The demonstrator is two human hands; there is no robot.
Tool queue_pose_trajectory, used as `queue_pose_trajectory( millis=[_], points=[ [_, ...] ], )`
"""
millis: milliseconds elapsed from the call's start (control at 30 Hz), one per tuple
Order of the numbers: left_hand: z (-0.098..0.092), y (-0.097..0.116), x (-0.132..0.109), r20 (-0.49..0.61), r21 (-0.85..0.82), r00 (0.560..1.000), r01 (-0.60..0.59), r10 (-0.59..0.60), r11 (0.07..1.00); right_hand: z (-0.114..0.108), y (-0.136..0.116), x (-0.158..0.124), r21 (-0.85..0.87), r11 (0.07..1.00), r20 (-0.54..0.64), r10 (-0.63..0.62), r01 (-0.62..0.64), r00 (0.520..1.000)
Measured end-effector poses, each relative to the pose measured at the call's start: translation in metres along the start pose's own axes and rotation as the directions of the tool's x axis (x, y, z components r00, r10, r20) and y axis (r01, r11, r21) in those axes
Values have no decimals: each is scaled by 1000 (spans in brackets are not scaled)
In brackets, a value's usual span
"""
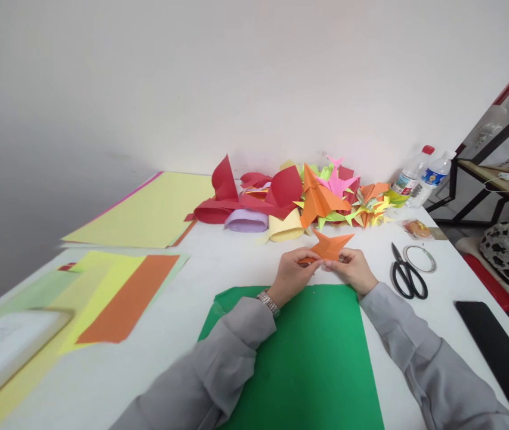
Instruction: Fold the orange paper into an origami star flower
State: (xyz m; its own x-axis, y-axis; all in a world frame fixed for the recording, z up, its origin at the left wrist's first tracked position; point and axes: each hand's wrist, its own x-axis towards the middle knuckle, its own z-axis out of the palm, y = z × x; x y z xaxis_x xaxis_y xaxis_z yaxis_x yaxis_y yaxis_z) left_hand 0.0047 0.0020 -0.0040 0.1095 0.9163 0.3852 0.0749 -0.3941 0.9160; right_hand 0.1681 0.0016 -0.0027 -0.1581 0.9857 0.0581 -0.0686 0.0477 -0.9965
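Observation:
Both my hands pinch a folded orange paper figure [330,245] with pointed tips, held just above the white table [218,269]. My left hand [292,273], with a metal watch at the wrist, grips its lower left edge. My right hand [351,269] grips its right side, fingers closed on the paper. A green sheet [308,358] lies flat under my forearms.
A heap of folded paper shapes in red, orange, yellow, pink and lilac [299,200] lies against the wall. Black scissors [407,275] and a tape ring [419,258] sit to the right, with two bottles [419,173] behind. Coloured sheets [115,292] lie left; a black phone [500,352] lies right.

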Motion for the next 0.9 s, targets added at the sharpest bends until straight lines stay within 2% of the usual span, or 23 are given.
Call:
queue_pose_trajectory(
  millis=[100, 367, 533, 700, 900],
  points=[
    [0, 0, 0, 5, 4, 1000, 13, -13, 1000, 2, -2, 0, -22, 1000, -20, -20, 20, 1000],
    [0, 1, 0, -1, -31, 999, 45, -45, 999, 3, -6, 0, -16, 998, 21, -66, 66, 998],
    [0, 5, 0, 1, -37, 995, 103, -103, 994, 1, -2, 1, -41, 997, 30, -68, 69, 997],
    [1, 9, 0, 1, -69, 989, 149, -149, 986, 0, 1, 0, -116, 991, -10, -67, 65, 998],
    [1, 11, 0, -2, -90, 984, 179, -180, 980, 3, -2, -1, -47, 998, 9, -43, 43, 999]
  ],
)
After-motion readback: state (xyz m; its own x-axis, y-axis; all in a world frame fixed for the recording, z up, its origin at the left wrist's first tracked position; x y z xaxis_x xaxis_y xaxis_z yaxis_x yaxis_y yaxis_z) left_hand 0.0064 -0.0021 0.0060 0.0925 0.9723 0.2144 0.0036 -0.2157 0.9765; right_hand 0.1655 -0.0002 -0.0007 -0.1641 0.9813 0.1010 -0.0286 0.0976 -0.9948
